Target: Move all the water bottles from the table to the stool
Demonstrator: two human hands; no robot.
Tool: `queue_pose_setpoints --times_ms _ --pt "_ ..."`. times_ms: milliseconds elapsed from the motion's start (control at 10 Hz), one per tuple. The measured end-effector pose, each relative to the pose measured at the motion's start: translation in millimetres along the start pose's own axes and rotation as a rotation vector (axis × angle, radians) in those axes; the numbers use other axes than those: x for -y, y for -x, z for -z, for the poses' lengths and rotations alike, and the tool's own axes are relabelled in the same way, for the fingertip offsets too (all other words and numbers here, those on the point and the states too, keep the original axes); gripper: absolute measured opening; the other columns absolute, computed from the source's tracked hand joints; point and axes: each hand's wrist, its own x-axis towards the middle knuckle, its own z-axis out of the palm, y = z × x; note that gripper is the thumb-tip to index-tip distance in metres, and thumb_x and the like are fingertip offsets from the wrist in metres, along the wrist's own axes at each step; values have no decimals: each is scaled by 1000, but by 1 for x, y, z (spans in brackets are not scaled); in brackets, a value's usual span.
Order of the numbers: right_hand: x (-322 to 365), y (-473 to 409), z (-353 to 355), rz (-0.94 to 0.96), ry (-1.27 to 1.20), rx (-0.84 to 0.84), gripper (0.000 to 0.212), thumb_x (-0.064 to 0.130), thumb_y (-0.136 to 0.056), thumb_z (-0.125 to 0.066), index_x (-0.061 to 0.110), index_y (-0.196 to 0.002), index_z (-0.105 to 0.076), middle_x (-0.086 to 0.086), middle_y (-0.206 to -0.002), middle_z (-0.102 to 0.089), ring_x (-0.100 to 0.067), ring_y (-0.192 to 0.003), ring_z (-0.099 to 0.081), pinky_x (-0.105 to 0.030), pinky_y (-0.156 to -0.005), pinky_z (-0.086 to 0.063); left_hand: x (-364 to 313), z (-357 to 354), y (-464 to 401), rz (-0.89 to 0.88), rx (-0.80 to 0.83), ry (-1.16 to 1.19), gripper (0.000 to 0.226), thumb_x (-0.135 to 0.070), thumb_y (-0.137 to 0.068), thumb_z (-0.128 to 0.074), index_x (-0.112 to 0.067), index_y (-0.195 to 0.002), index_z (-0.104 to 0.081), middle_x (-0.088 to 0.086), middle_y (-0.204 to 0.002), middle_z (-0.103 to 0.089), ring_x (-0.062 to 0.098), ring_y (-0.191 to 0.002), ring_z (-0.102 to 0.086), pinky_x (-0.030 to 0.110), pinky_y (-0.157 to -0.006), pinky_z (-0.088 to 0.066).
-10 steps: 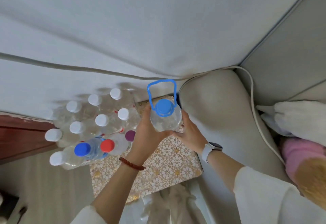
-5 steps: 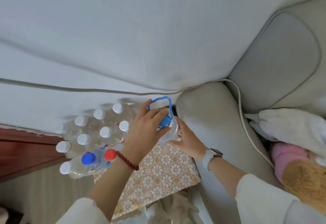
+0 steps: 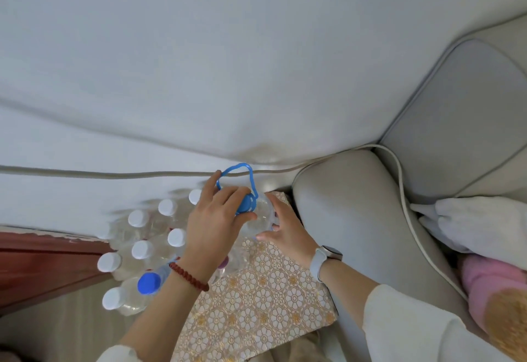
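A clear water bottle (image 3: 261, 216) with a blue cap and a blue loop handle stands at the far edge of the patterned stool (image 3: 265, 304). My left hand (image 3: 212, 219) grips its cap from above, fingers by the loop. My right hand (image 3: 285, 230) cups the bottle's right side. To the left, several clear bottles with white caps (image 3: 142, 249) stand packed together on the stool, and one bottle with a blue cap (image 3: 148, 283) stands at their near side. My left wrist hides part of the group.
A grey sofa arm (image 3: 350, 219) presses against the stool's right side, with a white cable (image 3: 410, 227) running over it. White and pink cloths (image 3: 484, 247) lie at the right. A white wall is behind, and red-brown wood furniture (image 3: 42, 264) at the left.
The blue-handled bottle went from held up over the stool down to its far edge. My left hand shifted from the bottle's side to its cap. The view tilted upward.
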Motion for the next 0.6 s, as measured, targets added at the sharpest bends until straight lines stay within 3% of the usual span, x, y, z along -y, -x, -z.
queue_pose_setpoints --times_ms 100,300,500,600 --pt "3 -10 0 -17 32 19 81 15 -73 -72 29 -139 -27 0 -135 -42 -18 -125 -45 -44 -98 -47 9 -2 -6 -7 -20 -41 37 -20 -59 -84 -6 -90 -68 7 -86 -72 47 -111 -53 49 -81 -52" --pt "3 -17 7 -61 87 36 87 16 -77 -69 33 -144 -16 2 -146 -36 -16 -130 -41 -41 -102 -45 8 -8 -15 -29 -57 -112 37 -24 -62 -83 -8 -91 -67 4 -84 -72 48 -109 -55 50 -74 -53" --pt "9 -10 10 -88 241 25 91 20 -79 -68 28 -146 -8 1 -149 -31 -16 -130 -40 -29 -105 -37 0 -9 -7 46 7 -229 41 -30 -67 -79 -12 -102 -66 12 -106 -66 44 -112 -54 49 -76 -51" --pt "27 -2 13 -79 266 11 79 16 -85 -59 22 -147 -11 -3 -147 -33 -17 -128 -42 -26 -101 -37 -5 -7 -5 62 56 -209 46 -30 -71 -77 -10 -110 -63 14 -116 -63 44 -118 -50 52 -82 -50"
